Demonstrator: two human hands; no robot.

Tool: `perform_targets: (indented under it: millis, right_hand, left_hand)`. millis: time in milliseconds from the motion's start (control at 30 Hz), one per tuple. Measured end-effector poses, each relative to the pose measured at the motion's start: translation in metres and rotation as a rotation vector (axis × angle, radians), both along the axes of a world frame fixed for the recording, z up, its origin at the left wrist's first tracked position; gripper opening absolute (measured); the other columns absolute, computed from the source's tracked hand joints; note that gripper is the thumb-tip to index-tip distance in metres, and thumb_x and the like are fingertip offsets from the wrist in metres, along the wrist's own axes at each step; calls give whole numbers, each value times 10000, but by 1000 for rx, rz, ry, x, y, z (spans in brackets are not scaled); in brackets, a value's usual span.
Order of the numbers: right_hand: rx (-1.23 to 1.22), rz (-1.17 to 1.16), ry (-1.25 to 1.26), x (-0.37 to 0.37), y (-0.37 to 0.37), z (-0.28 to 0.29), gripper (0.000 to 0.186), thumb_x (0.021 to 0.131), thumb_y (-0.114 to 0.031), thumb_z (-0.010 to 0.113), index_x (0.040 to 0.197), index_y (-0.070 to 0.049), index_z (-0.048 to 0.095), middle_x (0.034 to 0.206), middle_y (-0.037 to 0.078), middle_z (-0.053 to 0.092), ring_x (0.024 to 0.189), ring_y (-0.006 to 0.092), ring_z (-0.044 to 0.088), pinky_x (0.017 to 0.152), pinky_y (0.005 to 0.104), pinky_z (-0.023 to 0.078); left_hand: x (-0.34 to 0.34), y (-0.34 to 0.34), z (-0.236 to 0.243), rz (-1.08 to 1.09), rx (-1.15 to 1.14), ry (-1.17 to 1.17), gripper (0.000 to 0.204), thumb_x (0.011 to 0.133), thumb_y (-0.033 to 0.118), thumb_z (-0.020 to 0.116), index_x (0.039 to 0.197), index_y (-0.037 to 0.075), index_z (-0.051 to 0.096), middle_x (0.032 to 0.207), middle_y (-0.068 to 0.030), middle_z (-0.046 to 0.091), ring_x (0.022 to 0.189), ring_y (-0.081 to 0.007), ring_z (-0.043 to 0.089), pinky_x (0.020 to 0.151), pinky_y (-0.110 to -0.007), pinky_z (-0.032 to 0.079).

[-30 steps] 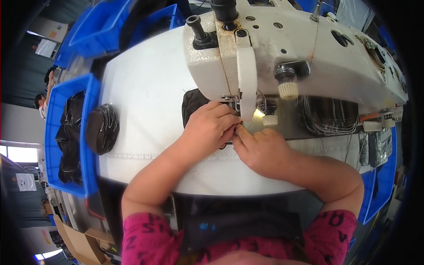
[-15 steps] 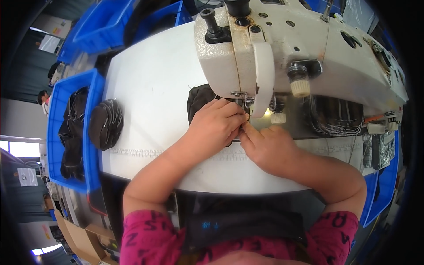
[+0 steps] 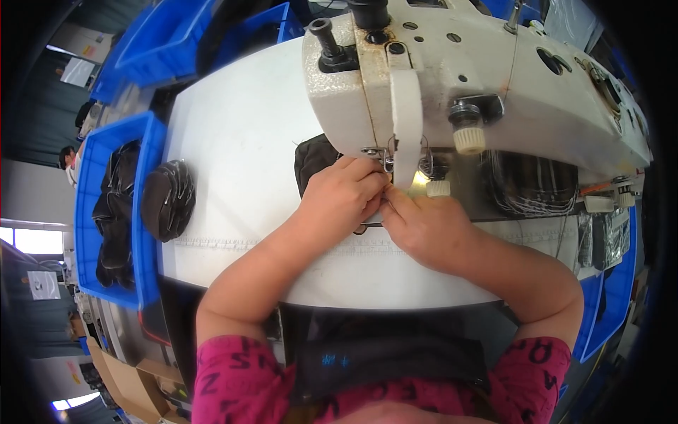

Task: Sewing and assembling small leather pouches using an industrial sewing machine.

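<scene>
A dark brown fabric piece (image 3: 315,160) lies on the machine bed, partly beneath the head of a white sewing machine (image 3: 346,116). My left hand (image 3: 345,195) covers much of it, fingers bent and pressed together on the cloth just before the needle area. Close against it, my right hand (image 3: 431,230) pinches at the near edge of the cloth with thumb and forefinger. The fingertips of both hands meet there and hide what lies between them. A small lamp lights the spot beside the presser foot.
A stack of dark fabric pieces (image 3: 168,201) sits at the table's left, beside a blue bin (image 3: 149,212) of dark cloth. More stacked dark pieces (image 3: 533,180) lie right of the needle, under the machine arm. A printed ruler strip (image 3: 212,242) runs along the near table edge.
The view has shifted slightly, so the machine appears a little further left. My hands keep nearly the same pose at the cloth, fingertips still together.
</scene>
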State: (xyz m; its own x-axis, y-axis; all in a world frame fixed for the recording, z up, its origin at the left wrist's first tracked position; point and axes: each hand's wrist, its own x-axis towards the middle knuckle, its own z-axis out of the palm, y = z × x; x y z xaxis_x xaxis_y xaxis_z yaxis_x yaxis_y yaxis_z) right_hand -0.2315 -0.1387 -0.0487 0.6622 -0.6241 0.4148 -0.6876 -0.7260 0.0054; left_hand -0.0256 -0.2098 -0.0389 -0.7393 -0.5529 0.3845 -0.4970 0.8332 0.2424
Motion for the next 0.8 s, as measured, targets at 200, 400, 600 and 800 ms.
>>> perform_targets:
  millis: [200, 400, 600, 800]
  right_hand:
    - [21, 11, -14, 0, 0, -2, 339, 770, -125, 681, 1048, 62, 727, 1038, 204, 735, 706, 204, 689, 586, 343, 527]
    - [42, 12, 17, 1, 0, -3, 334, 773, -124, 686, 1049, 58, 730, 920, 151, 712, 696, 214, 692, 575, 345, 524]
    - [34, 8, 24, 1, 1, -1, 340, 782, -128, 679, 1058, 65, 730, 975, 178, 727, 704, 213, 697, 587, 341, 528]
    - [16, -13, 42, 2, 0, -1, 352, 793, -126, 671, 1084, 64, 724, 1063, 214, 733, 725, 213, 702, 611, 335, 538]
  left_hand:
    - [-4, -3, 1, 19, -19, 53, 289, 726, 68, 831, 1009, 98, 782, 891, -45, 690, 812, -265, 677, 714, -383, 552]
    - [-3, -6, 0, 13, 45, 54, 221, 771, 70, 827, 984, 96, 774, 844, -60, 685, 761, -280, 679, 672, -391, 547]
    - [-2, -9, 4, -39, 83, 93, 205, 800, 72, 813, 998, 97, 768, 861, -73, 698, 776, -302, 685, 687, -408, 551]
    - [-3, -8, 4, -1, 61, 58, 208, 818, 66, 799, 1021, 80, 755, 898, -88, 693, 809, -328, 677, 693, -423, 552]
